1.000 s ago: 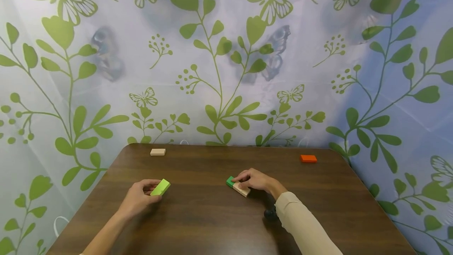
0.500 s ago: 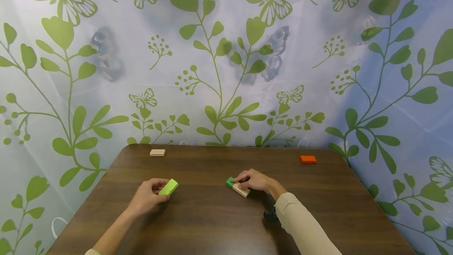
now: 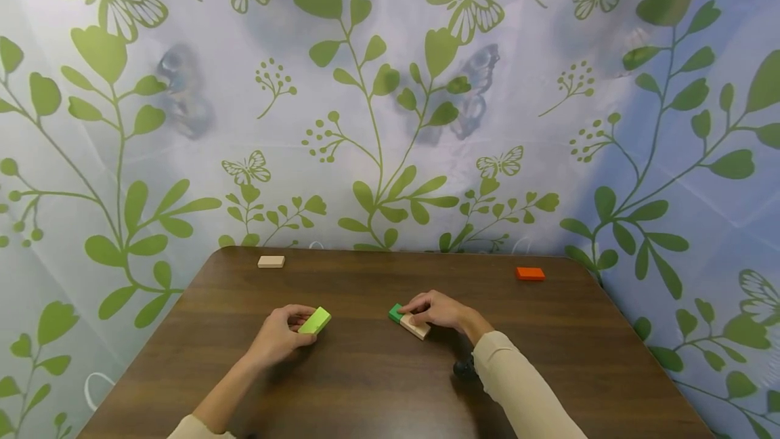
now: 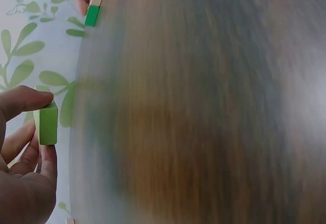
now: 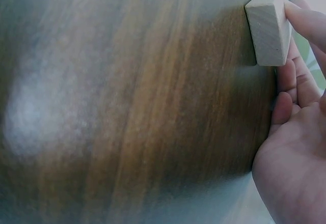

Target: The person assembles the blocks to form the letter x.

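Observation:
My left hand pinches a lime-green wooden block between thumb and fingers, tilted and held above the brown table. In the left wrist view the thumb lies on one side of this block and fingers on the other. Right of it, my right hand holds a plain wooden block lying on the table. A dark green block lies against the plain one's far-left end, a fingertip at their join. From the right wrist view, the plain block shows its end face, thumb along one side.
Another plain block lies at the table's back left, and an orange-red block at the back right. A leaf-and-butterfly curtain hangs behind the brown table. A small dark object shows beneath the right wrist.
My left hand has carried the lime-green block rightward, closer to the right hand. The right hand and the two blocks beside it have stayed in place.

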A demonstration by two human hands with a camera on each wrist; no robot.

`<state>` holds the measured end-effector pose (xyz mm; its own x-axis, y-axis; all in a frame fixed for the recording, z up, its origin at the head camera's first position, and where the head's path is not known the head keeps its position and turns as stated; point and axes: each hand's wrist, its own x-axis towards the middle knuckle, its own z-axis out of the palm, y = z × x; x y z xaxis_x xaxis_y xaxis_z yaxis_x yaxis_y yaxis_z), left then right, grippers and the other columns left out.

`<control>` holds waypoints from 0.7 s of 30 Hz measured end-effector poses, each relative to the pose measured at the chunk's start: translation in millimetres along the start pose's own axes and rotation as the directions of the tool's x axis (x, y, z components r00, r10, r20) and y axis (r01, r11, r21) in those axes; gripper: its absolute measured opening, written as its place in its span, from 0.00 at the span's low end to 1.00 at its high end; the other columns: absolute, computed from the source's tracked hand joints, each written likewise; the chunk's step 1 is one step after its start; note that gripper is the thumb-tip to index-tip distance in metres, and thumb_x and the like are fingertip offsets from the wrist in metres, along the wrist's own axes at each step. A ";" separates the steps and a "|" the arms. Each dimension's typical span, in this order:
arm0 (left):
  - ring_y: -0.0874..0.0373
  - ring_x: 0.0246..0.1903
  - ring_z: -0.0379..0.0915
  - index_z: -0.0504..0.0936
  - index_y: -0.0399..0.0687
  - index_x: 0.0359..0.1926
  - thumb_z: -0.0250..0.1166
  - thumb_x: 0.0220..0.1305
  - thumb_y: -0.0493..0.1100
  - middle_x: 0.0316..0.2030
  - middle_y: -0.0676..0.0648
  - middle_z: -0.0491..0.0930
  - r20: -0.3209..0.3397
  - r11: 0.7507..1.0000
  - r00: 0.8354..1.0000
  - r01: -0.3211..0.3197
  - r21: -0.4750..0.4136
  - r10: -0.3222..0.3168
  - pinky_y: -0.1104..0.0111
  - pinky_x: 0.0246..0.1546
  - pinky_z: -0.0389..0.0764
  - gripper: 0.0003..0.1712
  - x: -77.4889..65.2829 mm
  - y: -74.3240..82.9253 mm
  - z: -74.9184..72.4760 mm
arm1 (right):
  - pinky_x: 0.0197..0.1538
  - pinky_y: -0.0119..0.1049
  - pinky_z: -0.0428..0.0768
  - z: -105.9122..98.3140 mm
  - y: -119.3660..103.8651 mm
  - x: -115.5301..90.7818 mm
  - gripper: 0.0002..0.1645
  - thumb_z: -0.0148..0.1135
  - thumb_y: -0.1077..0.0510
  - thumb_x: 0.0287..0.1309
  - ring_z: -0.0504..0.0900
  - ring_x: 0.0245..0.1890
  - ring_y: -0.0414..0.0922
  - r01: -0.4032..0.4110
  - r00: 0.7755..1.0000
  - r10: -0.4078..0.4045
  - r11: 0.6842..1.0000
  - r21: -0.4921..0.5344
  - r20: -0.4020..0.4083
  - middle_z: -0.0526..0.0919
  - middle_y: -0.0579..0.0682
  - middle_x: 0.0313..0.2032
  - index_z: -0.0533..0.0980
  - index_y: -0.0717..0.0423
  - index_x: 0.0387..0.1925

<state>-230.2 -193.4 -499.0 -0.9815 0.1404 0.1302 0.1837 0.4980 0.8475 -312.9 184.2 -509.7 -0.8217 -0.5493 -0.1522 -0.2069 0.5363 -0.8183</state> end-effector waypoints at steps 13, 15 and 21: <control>0.51 0.42 0.78 0.85 0.37 0.53 0.80 0.49 0.29 0.44 0.44 0.81 0.090 0.996 0.995 0.043 -0.080 -0.036 0.59 0.45 0.80 0.27 7.3 12.1 42.5 | 0.57 0.47 0.78 -1.0 -2.9 -2.0 0.17 0.68 0.59 0.68 0.78 0.56 0.49 -0.005 1.000 0.005 1.000 0.009 0.009 0.82 0.47 0.55 0.87 0.46 0.56; 0.51 0.43 0.77 0.85 0.37 0.53 0.80 0.49 0.29 0.44 0.45 0.81 0.099 0.997 0.995 0.032 -0.076 -0.025 0.59 0.45 0.80 0.27 9.0 13.5 48.1 | 0.57 0.47 0.78 -0.7 -3.2 -1.6 0.16 0.68 0.59 0.68 0.78 0.57 0.49 -0.001 1.000 0.001 1.000 0.008 0.009 0.82 0.47 0.55 0.87 0.47 0.56; 0.51 0.43 0.77 0.85 0.37 0.52 0.79 0.49 0.29 0.43 0.46 0.81 0.126 0.999 0.992 0.007 -0.053 0.000 0.58 0.45 0.80 0.27 15.2 17.8 61.6 | 0.58 0.47 0.78 0.1 -1.4 0.4 0.16 0.69 0.59 0.67 0.78 0.56 0.48 0.004 1.000 -0.004 1.000 0.005 0.004 0.83 0.45 0.54 0.87 0.47 0.54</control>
<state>-238.5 -129.7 -513.6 -0.9670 0.2467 0.0640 0.1735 0.4530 0.8745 -312.9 183.2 -508.7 -0.8186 -0.5541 -0.1514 -0.2074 0.5309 -0.8217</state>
